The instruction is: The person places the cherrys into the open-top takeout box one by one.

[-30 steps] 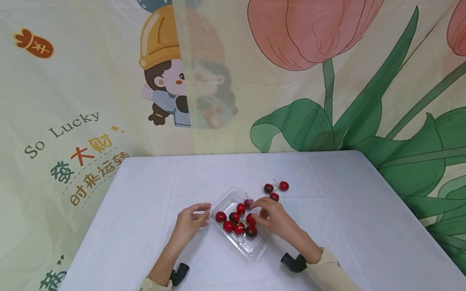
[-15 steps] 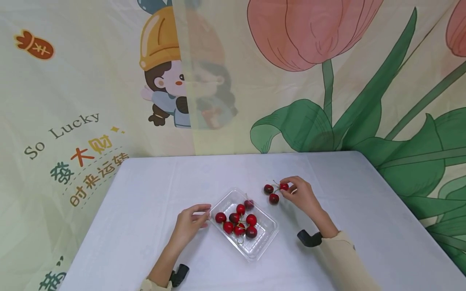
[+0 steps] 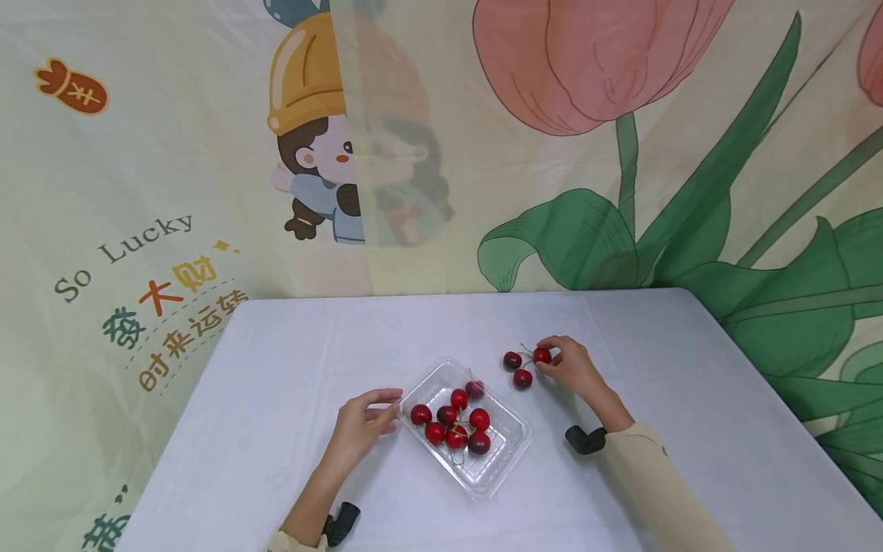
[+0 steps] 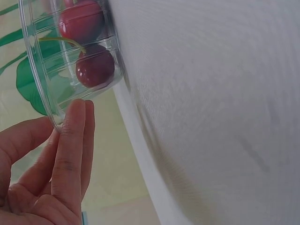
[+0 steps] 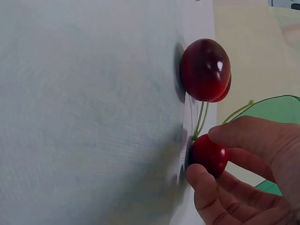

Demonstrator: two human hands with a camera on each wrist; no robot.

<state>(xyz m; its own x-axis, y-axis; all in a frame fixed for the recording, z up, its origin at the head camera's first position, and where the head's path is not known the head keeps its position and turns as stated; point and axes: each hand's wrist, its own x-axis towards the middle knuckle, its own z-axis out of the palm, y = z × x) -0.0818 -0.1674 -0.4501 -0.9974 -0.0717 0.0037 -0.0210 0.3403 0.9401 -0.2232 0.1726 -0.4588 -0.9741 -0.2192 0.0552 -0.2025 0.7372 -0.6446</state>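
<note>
A clear plastic box (image 3: 507, 452) stands on the table with several red and dark red cherries (image 3: 457, 438) inside. At its left corner my left hand (image 3: 362, 424) pinches the rim between thumb and fingers; the left wrist view shows the fingertips (image 4: 75, 110) against the corner. My right hand (image 3: 572, 368) is beyond the box to the right, holding a red cherry (image 5: 209, 154) between thumb and fingers, low at the tabletop. Beside that cherry lie two darker cherries, one to the left (image 3: 512, 360) and one nearer (image 3: 522, 379), with green stems.
A white cloth covers the table (image 3: 310, 345), whose far edge meets a printed curtain (image 3: 428, 268) with flowers and lettering. Black wrist cameras sit on the left wrist (image 3: 341, 524) and right wrist (image 3: 585, 440).
My right hand has moved from over the box, away and to the right, to the loose cherries, and has taken hold of one. The left hand stays at the box corner.
</note>
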